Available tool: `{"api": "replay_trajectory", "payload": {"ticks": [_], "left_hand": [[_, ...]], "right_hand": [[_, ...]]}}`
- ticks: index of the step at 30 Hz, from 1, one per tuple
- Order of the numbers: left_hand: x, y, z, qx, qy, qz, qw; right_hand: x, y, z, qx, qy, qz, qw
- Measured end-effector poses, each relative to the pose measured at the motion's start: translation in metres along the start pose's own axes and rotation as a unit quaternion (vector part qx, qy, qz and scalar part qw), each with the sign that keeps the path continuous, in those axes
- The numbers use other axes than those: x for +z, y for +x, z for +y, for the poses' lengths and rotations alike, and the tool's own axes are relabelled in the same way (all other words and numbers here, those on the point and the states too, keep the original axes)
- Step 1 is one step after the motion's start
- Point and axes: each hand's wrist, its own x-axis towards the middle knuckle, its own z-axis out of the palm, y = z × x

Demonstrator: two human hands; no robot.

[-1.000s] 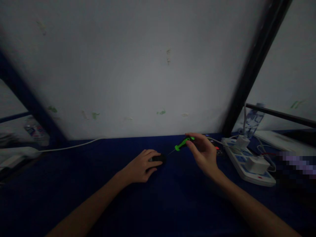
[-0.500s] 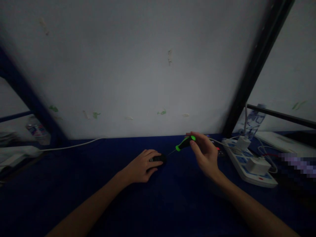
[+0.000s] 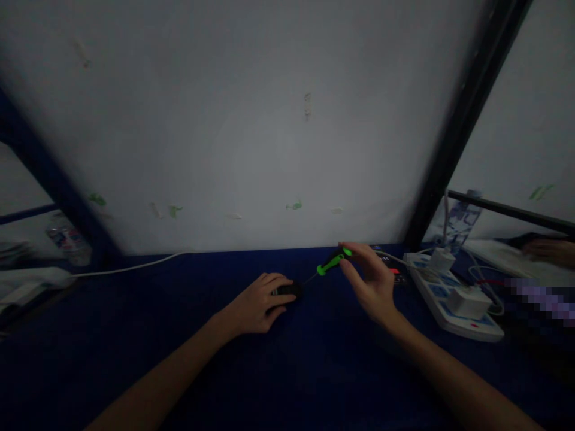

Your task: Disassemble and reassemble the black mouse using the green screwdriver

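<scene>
Mouse (image 3: 287, 290) on desk (image 3: 90, 335), screwdriver (image 3: 331, 262) right of it, power strip (image 3: 449, 296) further right, wall (image 3: 224, 131) behind.

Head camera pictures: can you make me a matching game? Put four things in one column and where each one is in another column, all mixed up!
Things:
1. Left hand
2. Screwdriver
3. Mouse
4. Power strip

Places:
A. Held in the right hand
B. Resting on the mouse
C. Under the left hand
D. On the blue table, right of the right hand

Right pairs: 1-B, 2-A, 3-C, 4-D
</scene>
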Motion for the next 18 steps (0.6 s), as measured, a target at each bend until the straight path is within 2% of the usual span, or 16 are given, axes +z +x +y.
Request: {"api": "replay_trajectory", "payload": {"ticks": [4, 9, 15, 18], "left_hand": [[-0.0001, 0.0002, 0.0001, -0.002, 0.002, -0.003, 1.000], [-0.0015, 0.0010, 0.0010, -0.004, 0.002, -0.010, 1.000], [-0.0010, 0.0006, -0.0002, 0.000, 0.006, -0.008, 1.000], [-0.0006, -0.0001, -0.0009, 0.000, 0.003, -0.009, 1.000]], "right_hand": [[-0.0019, 0.0012, -0.0009, -0.022, -0.025, 0.015, 0.999], [-0.0022, -0.0014, 0.0011, 0.013, 0.013, 0.002, 1.000], [-0.0033, 0.0038, -0.0056, -0.036, -0.051, 0.026, 0.998], [-0.0036, 0.0040, -0.0053, -0.027, -0.041, 0.023, 0.999]]}}
